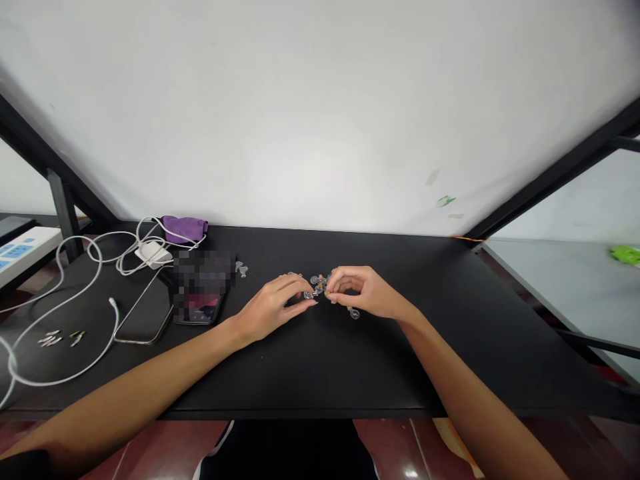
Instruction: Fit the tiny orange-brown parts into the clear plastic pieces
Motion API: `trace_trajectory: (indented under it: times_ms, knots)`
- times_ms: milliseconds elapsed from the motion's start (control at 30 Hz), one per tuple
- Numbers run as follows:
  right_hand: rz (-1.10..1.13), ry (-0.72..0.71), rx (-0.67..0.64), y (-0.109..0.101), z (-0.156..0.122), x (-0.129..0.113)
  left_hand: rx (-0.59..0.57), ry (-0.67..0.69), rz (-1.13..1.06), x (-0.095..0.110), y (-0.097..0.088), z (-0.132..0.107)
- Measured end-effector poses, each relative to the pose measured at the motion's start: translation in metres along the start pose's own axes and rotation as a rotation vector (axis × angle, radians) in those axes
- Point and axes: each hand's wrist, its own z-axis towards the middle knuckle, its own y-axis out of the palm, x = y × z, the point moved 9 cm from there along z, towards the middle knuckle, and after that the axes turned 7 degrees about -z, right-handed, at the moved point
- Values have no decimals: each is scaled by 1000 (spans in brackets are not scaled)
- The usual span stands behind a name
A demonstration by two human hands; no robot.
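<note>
Both my hands meet at the middle of a black table (320, 360). My left hand (274, 308) has its fingers pinched together on a small clear part (309, 294). My right hand (361, 291) is curled and pinches another small clear part (331, 295) right beside it. A little cluster of the same clear pieces (319, 281) lies on the table just behind my fingertips. One more clear piece (355, 313) sits under my right hand.
Two phones (150, 313) lie at the left, one with a blurred screen. White charger (153, 253) and cables (75, 313) curl over the left side, with a purple cloth (184, 228) behind and small metal bits (60, 338). A power strip (23, 248) sits far left. A white wall stands behind.
</note>
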Motion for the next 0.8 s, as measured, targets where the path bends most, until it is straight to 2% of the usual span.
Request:
trace_trajectory:
  times_ms: [167, 567, 667, 800]
  knots:
    - [21, -27, 45, 10, 2, -6, 19, 30, -12, 1, -1, 0]
    - [-14, -1, 73, 10, 3, -5, 27, -1, -106, -3, -1, -2]
    - [-9, -1, 79, 11, 4, -5, 83, -54, -182, -5, -5, 0]
    - [-9, -27, 104, 10, 4, -7, 182, -204, -330, -16, -7, 0]
